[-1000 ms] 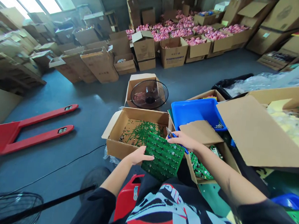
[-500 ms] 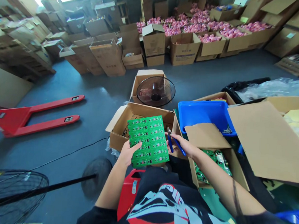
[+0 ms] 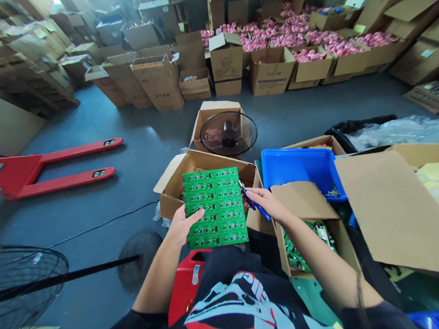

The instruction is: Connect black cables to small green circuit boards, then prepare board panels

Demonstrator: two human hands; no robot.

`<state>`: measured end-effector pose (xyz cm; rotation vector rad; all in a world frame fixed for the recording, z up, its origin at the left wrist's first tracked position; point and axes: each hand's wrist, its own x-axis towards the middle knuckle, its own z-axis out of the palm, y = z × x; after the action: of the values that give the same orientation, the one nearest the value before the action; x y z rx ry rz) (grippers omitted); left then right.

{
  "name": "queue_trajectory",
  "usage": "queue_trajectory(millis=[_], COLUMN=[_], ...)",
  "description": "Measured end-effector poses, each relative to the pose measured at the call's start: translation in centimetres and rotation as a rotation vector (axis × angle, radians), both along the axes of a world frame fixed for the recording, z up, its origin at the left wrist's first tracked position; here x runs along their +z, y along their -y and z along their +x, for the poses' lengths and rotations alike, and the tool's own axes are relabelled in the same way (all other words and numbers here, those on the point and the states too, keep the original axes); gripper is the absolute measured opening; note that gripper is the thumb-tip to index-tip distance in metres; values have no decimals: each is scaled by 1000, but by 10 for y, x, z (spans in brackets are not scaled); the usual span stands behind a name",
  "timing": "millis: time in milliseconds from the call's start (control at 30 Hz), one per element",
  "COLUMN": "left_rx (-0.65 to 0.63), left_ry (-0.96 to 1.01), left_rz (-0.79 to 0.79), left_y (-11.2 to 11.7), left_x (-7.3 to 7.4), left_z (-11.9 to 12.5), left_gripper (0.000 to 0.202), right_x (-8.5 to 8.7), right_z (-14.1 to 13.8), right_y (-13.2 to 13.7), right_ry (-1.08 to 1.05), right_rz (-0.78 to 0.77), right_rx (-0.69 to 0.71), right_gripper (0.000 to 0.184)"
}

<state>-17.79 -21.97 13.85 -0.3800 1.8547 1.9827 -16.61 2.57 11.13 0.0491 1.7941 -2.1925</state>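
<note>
My left hand [image 3: 184, 225] grips a green circuit board panel [image 3: 216, 204] by its left edge, thumb on top. Rows of small components cover the panel's face, which is tilted toward me. In my right hand [image 3: 264, 203] is a pair of blue-handled cutting pliers [image 3: 256, 206], the metal jaws at the panel's upper right edge. Whether the jaws touch the board I cannot tell. Beneath the panel stands an open cardboard box [image 3: 172, 201], its inside partly hidden. Under my right forearm, another box holds green circuit boards [image 3: 298, 253].
A blue plastic bin [image 3: 301, 164] with small metal parts stands at the right. Beyond the box is a round fan [image 3: 229, 134]. A red pallet jack [image 3: 55, 167] lies left, near a fan stand's round base [image 3: 139, 259]. A red stool [image 3: 185, 286] is beside my lap.
The pliers have come left against the panel's right edge, and their handles look closer together. My left hand and the panel have shifted slightly left.
</note>
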Motion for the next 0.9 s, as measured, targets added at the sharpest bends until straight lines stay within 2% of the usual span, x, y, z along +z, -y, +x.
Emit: queue_trajectory(millis=[267, 433, 600, 767, 900], left_rx=[-45, -39, -55, -28, -35], left_ry=[-26, -11, -7, -65, -79], left_rz=[-75, -43, -38, -110, -196], left_y=[0, 2, 3, 1, 1], left_x=[5, 10, 13, 18, 25], left_z=[1, 1, 1, 0, 0], left_gripper=[41, 46, 42, 38, 37], right_x=[3, 8, 10, -3, -16], right_z=[-5, -6, -5, -8, -14], right_y=[3, -1, -1, 4, 10], right_ry=[22, 13, 19, -31, -73], right_rz=[-4, 0, 48, 120, 267], right_rx=[-17, -14, 14, -30, -36], right_gripper=[42, 39, 40, 42, 46])
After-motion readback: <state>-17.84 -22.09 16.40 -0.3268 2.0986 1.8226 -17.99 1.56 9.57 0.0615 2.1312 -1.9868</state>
